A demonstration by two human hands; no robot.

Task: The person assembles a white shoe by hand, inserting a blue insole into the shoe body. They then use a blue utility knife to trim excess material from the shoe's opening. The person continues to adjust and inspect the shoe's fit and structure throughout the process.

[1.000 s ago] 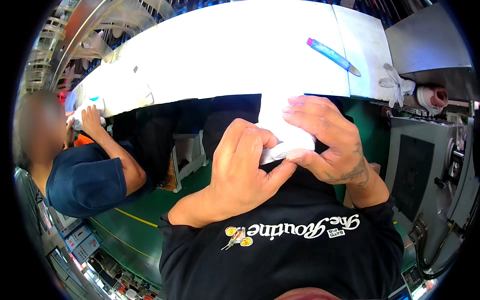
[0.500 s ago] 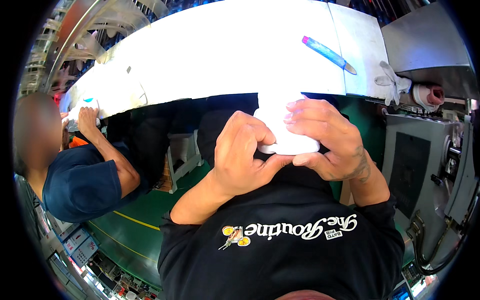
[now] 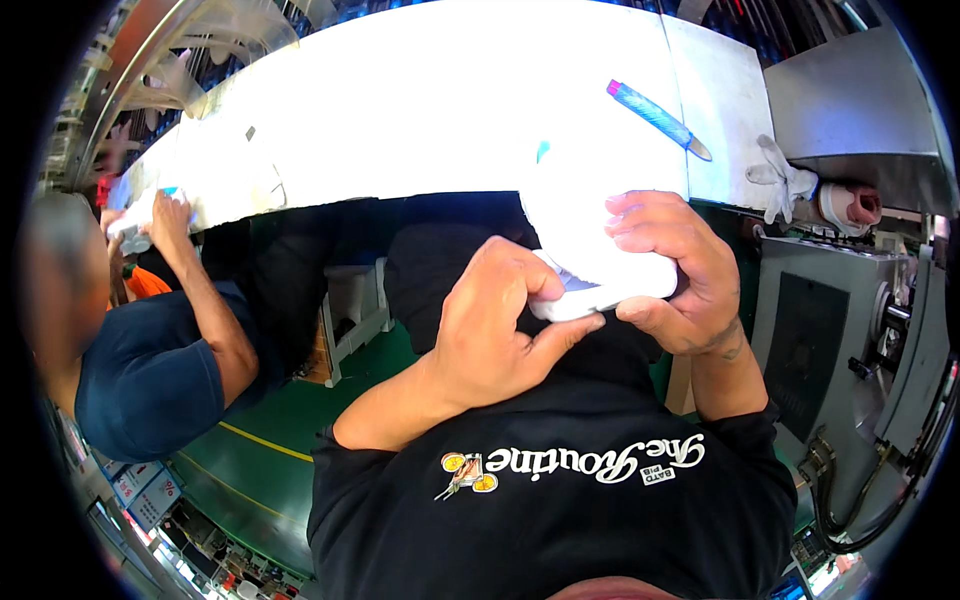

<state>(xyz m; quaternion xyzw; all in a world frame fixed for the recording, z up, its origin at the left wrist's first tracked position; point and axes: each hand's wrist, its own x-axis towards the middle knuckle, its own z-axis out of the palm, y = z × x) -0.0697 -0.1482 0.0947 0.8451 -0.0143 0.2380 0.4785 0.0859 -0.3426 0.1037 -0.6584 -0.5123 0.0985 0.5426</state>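
Observation:
I hold a white, rounded, hollow-looking piece [image 3: 580, 225] in front of me at the table's near edge; glare washes out its exact kind. A small blue patch shows near its far left side, and a thick rim with a shadowed gap faces me. My left hand [image 3: 490, 325] pinches that rim, its index finger bent at the gap and its thumb below. Around the right side curls my right hand [image 3: 690, 270], fingers over the top and thumb against the near rim. Further right on the table lies a blue-handled knife [image 3: 650, 112] with a short blade.
A long white table [image 3: 400, 110] runs across. At its right end lie a white glove [image 3: 780, 180] and a white-and-pink round object [image 3: 850, 203], near a grey machine [image 3: 810, 310]. On the left a co-worker [image 3: 150, 370] in dark blue handles a white piece.
The white piece has tilted and shifted right, so its blue patch and the gap at the rim now show. My right hand moved right with it; my left thumb reaches further along underneath.

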